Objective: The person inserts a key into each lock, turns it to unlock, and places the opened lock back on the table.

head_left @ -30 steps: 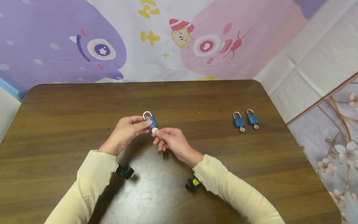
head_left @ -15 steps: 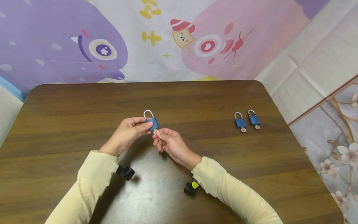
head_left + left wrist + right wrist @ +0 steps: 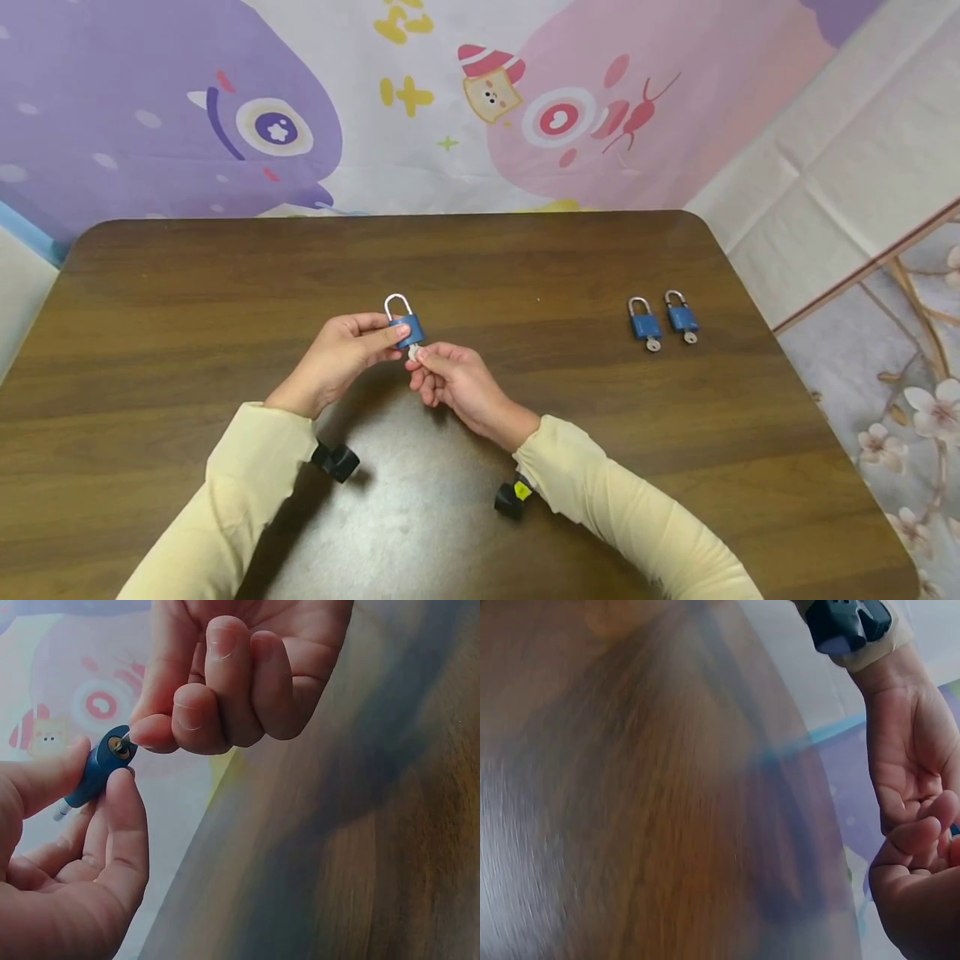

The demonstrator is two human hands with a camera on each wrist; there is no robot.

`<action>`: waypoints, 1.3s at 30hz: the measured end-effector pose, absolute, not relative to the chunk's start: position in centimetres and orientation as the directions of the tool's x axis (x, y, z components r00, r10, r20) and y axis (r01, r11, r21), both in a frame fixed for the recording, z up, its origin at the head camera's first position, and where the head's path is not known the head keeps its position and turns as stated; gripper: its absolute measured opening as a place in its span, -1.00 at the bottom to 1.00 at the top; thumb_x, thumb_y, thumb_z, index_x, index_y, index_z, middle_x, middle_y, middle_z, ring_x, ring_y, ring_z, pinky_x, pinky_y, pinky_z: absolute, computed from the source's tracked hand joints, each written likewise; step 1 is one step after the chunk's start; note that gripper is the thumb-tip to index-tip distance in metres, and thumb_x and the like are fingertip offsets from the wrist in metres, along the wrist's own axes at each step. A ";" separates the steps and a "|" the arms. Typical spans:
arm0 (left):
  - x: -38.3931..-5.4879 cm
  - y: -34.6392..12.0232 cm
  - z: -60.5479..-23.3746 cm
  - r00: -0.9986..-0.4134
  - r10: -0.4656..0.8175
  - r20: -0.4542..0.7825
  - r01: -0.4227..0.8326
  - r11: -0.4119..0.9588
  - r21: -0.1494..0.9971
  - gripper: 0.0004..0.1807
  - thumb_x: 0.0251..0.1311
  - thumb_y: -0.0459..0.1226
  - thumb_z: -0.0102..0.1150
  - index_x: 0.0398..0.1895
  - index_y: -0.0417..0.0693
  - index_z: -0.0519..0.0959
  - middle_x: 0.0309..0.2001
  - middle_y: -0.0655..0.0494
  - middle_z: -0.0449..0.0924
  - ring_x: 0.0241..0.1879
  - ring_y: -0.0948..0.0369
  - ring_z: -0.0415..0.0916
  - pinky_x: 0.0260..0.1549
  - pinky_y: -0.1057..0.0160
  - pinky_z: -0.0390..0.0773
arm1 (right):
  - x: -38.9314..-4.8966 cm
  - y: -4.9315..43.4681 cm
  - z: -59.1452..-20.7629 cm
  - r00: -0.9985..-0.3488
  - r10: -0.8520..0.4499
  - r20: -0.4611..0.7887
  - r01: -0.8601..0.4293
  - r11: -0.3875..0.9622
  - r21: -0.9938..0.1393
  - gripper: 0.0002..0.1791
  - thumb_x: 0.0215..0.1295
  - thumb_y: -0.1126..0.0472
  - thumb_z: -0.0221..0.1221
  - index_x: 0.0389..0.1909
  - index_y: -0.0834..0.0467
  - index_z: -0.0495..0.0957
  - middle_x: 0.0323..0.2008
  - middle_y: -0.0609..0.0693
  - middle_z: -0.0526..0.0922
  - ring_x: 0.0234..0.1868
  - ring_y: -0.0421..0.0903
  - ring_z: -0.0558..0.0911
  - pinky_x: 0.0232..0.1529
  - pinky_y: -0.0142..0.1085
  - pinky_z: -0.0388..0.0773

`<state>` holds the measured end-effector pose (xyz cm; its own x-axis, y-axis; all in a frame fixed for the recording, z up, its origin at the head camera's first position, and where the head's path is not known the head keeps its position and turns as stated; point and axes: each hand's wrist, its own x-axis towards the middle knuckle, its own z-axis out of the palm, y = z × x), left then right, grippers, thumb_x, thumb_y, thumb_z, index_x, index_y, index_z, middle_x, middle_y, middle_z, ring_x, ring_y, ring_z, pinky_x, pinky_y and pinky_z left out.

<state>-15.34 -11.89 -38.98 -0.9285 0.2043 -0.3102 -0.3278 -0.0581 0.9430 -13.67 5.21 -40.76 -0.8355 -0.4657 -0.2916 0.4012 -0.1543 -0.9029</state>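
My left hand (image 3: 337,358) grips a blue padlock (image 3: 406,328) between thumb and fingers, its silver shackle pointing up and away. A silver key (image 3: 412,353) sits in the keyhole at the padlock's lower end. The thumb and index finger of my right hand (image 3: 461,383) pinch the key's head and partly cover it; the other fingers are curled. In the left wrist view, the padlock (image 3: 101,771) shows its brass-coloured keyhole with the key in it. The right wrist view shows both hands at its right edge, with the padlock mostly hidden.
Two more blue padlocks, one on the left (image 3: 645,326) and one on the right (image 3: 682,317), lie on the table's right side with keys inserted. The brown wooden table (image 3: 225,275) ends at a cartoon-printed cloth (image 3: 420,183). Black wrist cameras hang below both sleeves.
The key's head has turned between my right fingers, from its broad face showing to a narrower view. The padlock has shifted slightly in my left hand's grip. The two other padlocks stay put.
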 end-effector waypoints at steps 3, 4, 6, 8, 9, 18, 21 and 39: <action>-15.3 -12.0 -38.9 -0.926 0.195 -0.322 -0.339 -0.060 0.939 -0.64 0.23 -0.35 0.12 -0.04 -0.50 0.39 -0.44 0.27 0.60 -0.41 0.40 0.57 -0.25 0.47 0.62 | -14.0 5.4 -40.7 -0.830 -0.469 -0.302 0.376 -0.070 -0.924 -0.73 0.39 0.27 -0.07 -0.28 0.45 0.44 -0.64 -0.12 0.51 -0.69 -0.29 0.40 -0.64 -0.51 0.31; -15.3 -12.0 -39.0 -0.926 0.193 -0.325 -0.342 -0.062 0.938 -0.66 0.23 -0.35 0.12 -0.05 -0.48 0.39 -0.44 0.27 0.60 -0.42 0.39 0.56 -0.26 0.47 0.62 | -14.1 5.5 -40.7 -0.831 -0.467 -0.303 0.359 -0.033 -0.933 -0.70 0.39 0.25 -0.05 -0.24 0.48 0.44 -0.63 -0.13 0.51 -0.68 -0.29 0.41 -0.64 -0.50 0.32; -15.2 -12.0 -39.0 -0.925 0.190 -0.328 -0.346 -0.070 0.936 -0.68 0.22 -0.35 0.14 -0.09 -0.45 0.40 -0.45 0.26 0.60 -0.43 0.39 0.56 -0.26 0.47 0.63 | -14.3 5.8 -40.6 -0.839 -0.454 -0.300 0.316 0.043 -0.948 -0.64 0.37 0.21 -0.02 -0.19 0.52 0.44 -0.62 -0.13 0.52 -0.68 -0.28 0.42 -0.63 -0.50 0.34; -15.2 -11.9 -39.2 -0.925 0.187 -0.330 -0.348 -0.072 0.935 -0.71 0.21 -0.35 0.15 -0.12 -0.42 0.41 -0.46 0.26 0.60 -0.44 0.38 0.57 -0.28 0.47 0.63 | -14.5 6.1 -40.4 -0.858 -0.424 -0.289 0.273 0.101 -0.957 -0.63 0.36 0.18 0.00 -0.20 0.49 0.46 -0.61 -0.13 0.52 -0.67 -0.27 0.42 -0.62 -0.48 0.36; -15.2 -11.9 -39.2 -0.926 0.187 -0.329 -0.347 -0.071 0.935 -0.72 0.21 -0.35 0.15 -0.13 -0.41 0.42 -0.47 0.26 0.60 -0.44 0.38 0.56 -0.28 0.47 0.62 | -14.6 6.3 -40.4 -0.870 -0.404 -0.285 0.260 0.116 -0.959 -0.65 0.36 0.16 0.01 -0.20 0.45 0.47 -0.60 -0.12 0.52 -0.68 -0.27 0.43 -0.62 -0.48 0.37; -15.0 -11.0 -39.9 -0.921 0.216 -0.325 -0.344 -0.056 0.937 -0.68 0.20 -0.36 0.16 -0.09 -0.48 0.44 -0.44 0.28 0.62 -0.43 0.37 0.57 -0.31 0.46 0.63 | -15.4 6.8 -40.3 -0.938 -0.270 -0.218 0.204 0.081 -0.976 -0.74 0.32 0.22 0.10 -0.18 0.38 0.53 -0.60 -0.09 0.50 -0.70 -0.28 0.42 -0.66 -0.49 0.36; -14.9 -10.7 -40.0 -0.921 0.226 -0.317 -0.339 -0.065 0.939 -0.70 0.20 -0.37 0.16 -0.10 -0.48 0.46 -0.44 0.28 0.62 -0.43 0.37 0.57 -0.32 0.45 0.63 | -15.5 6.9 -40.4 -0.938 -0.269 -0.220 0.202 0.094 -0.975 -0.75 0.30 0.23 0.12 -0.20 0.39 0.54 -0.61 -0.12 0.50 -0.70 -0.29 0.42 -0.66 -0.50 0.36; -14.4 -9.8 -40.4 -0.909 0.277 -0.311 -0.357 -0.133 0.925 -0.57 0.18 -0.44 0.14 0.02 -0.64 0.36 -0.39 0.25 0.64 -0.38 0.37 0.60 -0.27 0.44 0.64 | -15.5 8.1 -40.6 -0.904 -0.330 -0.272 0.256 0.092 -0.962 -0.76 0.27 0.28 0.12 -0.22 0.43 0.51 -0.67 -0.15 0.48 -0.69 -0.29 0.42 -0.64 -0.50 0.37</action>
<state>-14.38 -9.76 -40.40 -0.9091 0.2769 -0.3111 -0.3570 -0.1334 0.9245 -15.45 8.09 -40.63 -0.9041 -0.3296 -0.2720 0.2560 0.0917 -0.9623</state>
